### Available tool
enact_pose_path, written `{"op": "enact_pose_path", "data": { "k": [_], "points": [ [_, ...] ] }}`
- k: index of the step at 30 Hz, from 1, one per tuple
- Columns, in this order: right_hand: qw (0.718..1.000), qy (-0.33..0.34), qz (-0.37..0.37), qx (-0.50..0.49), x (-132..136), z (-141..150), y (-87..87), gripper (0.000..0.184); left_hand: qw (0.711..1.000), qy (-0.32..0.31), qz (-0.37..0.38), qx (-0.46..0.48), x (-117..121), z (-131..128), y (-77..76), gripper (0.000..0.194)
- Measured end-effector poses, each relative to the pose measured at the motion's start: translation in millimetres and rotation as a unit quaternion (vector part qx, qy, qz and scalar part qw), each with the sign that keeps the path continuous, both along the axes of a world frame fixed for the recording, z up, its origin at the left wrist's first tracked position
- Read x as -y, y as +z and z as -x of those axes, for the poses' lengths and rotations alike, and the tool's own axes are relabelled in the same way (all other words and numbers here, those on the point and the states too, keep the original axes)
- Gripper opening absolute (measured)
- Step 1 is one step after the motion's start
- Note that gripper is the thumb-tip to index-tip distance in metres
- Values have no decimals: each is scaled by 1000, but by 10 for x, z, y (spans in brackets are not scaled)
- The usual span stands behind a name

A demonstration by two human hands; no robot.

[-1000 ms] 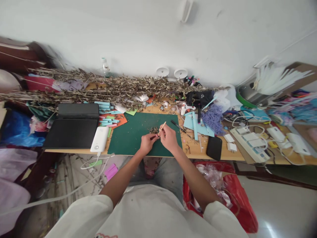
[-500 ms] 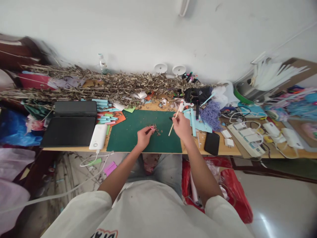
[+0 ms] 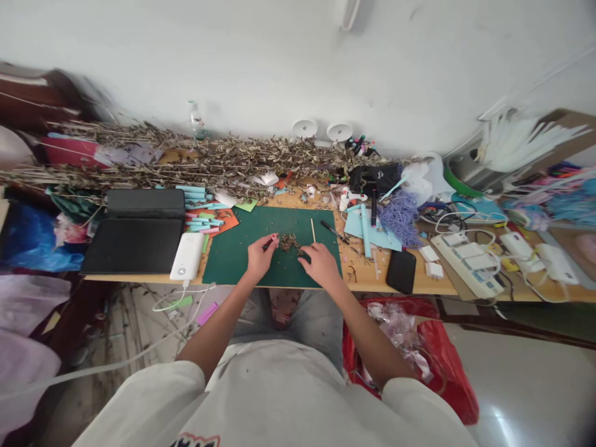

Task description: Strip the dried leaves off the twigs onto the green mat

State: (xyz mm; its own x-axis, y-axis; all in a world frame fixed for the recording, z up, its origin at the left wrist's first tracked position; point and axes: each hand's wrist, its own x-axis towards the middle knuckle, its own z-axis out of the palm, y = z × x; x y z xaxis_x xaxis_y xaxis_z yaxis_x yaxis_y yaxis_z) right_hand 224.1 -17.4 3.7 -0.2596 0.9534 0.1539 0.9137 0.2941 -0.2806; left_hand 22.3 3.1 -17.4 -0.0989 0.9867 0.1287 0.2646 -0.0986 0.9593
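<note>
My left hand (image 3: 259, 258) is closed in a pinch around a small pink paper tube (image 3: 274, 237), its open end facing the right. Just right of it, a small heap of crumbled dried leaves (image 3: 288, 242) lies on the green cutting mat (image 3: 233, 254). My right hand (image 3: 321, 266) rests low over the mat, with thumb and forefinger closing on bits at the heap's right edge. A thin pale stick (image 3: 313, 230) shows just beyond the right hand's knuckles; whether the hand still touches it is hidden. A black pen (image 3: 334, 231) lies across the mat's right edge.
Dried plant stems (image 3: 223, 158) pile along the wall. Left of the mat are a power bank (image 3: 187, 256), a black tablet case (image 3: 135, 245) and rolled paper tubes (image 3: 205, 221). To the right lie a glue gun (image 3: 351, 197), blue paper (image 3: 382, 234), a phone (image 3: 401, 271) and a power strip (image 3: 470, 264).
My right hand has come down and left from the mat's right edge to the leaf heap. The stick no longer slants up through its fingers. My left hand has shifted slightly left with the pink tube.
</note>
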Motion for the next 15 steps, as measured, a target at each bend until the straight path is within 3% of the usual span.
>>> {"op": "enact_pose_path", "data": {
  "k": [2,6,9,12,15],
  "points": [
    [999,23,17,18,39,93,-59,26,999,-10,-21,-24,64,-28,-23,31],
    [999,4,33,2,-59,158,-148,25,993,-59,-75,-63,153,-158,-47,23],
    [989,-11,11,-144,-65,112,-53,22,987,-97,-101,-75,176,-261,-60,21],
    [948,-34,-8,-317,27,95,139,19,985,-114,-106,-80,173,-324,-81,21],
    [927,-28,6,-374,97,154,259,19,983,-124,-102,-87,166,-347,-110,21]
  ]
}}
